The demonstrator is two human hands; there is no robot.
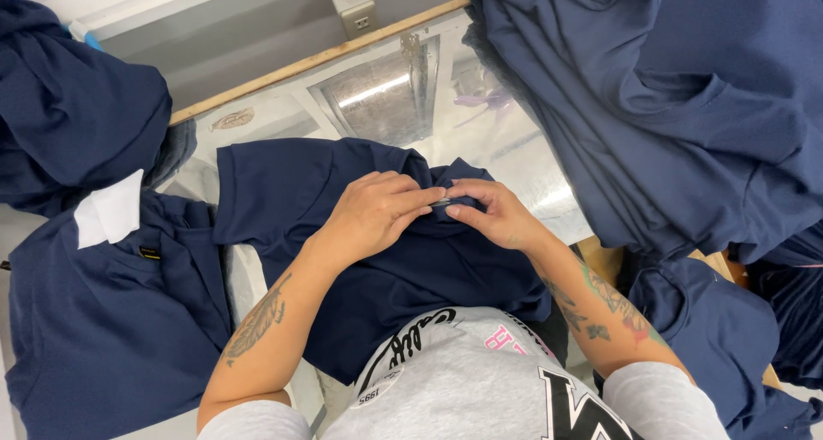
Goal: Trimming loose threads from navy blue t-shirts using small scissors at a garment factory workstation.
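A navy blue shirt (283,191) lies spread on the shiny table (523,161) right in front of me. My left hand (373,213) and my right hand (489,213) meet at its collar, fingertips pinching the fabric. A small thin metal thing (441,202) shows between the fingertips; which hand holds it I cannot tell. Both forearms carry tattoos. My grey printed top fills the bottom of the view.
A big heap of navy garments (686,97) covers the right side. More navy shirts (94,320) lie at the left, one with a white paper piece (107,210) on it. A wooden strip (317,58) edges the table's far side, with a grey electrical box (356,7) beyond.
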